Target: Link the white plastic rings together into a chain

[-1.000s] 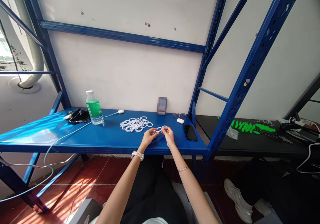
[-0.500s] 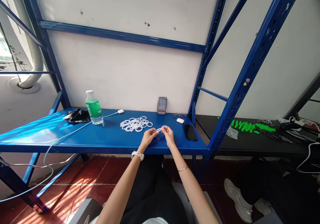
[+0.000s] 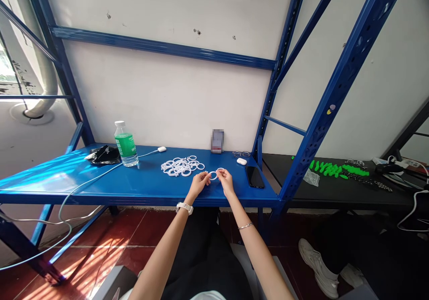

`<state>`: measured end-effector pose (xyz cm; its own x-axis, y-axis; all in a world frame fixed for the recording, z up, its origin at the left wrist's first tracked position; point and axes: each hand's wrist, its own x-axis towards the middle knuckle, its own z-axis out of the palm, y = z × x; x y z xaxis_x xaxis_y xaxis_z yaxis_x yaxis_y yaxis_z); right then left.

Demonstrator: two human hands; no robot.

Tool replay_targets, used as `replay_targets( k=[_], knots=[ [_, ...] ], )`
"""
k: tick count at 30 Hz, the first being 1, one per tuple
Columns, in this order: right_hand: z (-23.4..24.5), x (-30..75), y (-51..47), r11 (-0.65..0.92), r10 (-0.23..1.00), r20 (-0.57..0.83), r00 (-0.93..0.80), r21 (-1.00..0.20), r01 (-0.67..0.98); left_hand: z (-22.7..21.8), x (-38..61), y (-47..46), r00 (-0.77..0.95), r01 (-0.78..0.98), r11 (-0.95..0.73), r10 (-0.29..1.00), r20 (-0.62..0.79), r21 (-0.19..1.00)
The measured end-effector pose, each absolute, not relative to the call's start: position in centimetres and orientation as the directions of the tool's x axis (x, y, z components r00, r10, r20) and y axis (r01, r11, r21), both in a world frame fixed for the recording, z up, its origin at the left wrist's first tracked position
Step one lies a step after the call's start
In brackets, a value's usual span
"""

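Slippage is looking like the likeliest trouble to me: the left hand (image 3: 199, 183) and the right hand (image 3: 226, 181) are both closing a narrow grip on a white ring (image 3: 213, 179), which is sitting between them over the desk (image 3: 140, 187), near its front edge. More white is showing at the right grip; I cannot tell whether it is a second ring. Uneven pulling could be flicking the ring over that edge onto the floor (image 3: 140, 228). Overlapping rings are filling the white pile (image 3: 182, 168) near the left hand, so a dropped one could be getting lost there. Toward the front right corner, a black phone (image 3: 254, 177) is lying where a careless hand could be nudging it.
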<state>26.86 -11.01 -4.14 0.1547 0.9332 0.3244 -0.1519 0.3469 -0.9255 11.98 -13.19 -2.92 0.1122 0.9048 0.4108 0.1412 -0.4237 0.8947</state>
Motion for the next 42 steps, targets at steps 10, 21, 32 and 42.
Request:
replay_targets(
  k=[10, 21, 32, 42],
  knots=[
    [-3.93, 26.83, -11.15, 0.356, 0.932, 0.337, 0.136, -0.922, -0.156, -3.06, 11.86, -13.01, 0.092, 0.14, -0.398, 0.917, 0.389, 0.906],
    [-3.84, 27.2, -11.41, 0.369, 0.929, 0.366, 0.047, -0.921, -0.127, -3.39, 11.9, -12.68, 0.071, 0.12, -0.394, 0.919, 0.387, 0.911],
    [-3.59, 27.09, -11.52, 0.4, 0.916, 0.401, 0.016, -0.909, -0.122, -3.4, 11.86, -12.55, 0.066, 0.121, -0.381, 0.925, 0.375, 0.917],
    [-3.59, 26.99, -11.55, 0.393, 0.92, 0.386, 0.072, -0.908, -0.147, -3.06, 12.02, -12.98, 0.094, 0.083, -0.328, 0.943, 0.32, 0.941]
  ],
)
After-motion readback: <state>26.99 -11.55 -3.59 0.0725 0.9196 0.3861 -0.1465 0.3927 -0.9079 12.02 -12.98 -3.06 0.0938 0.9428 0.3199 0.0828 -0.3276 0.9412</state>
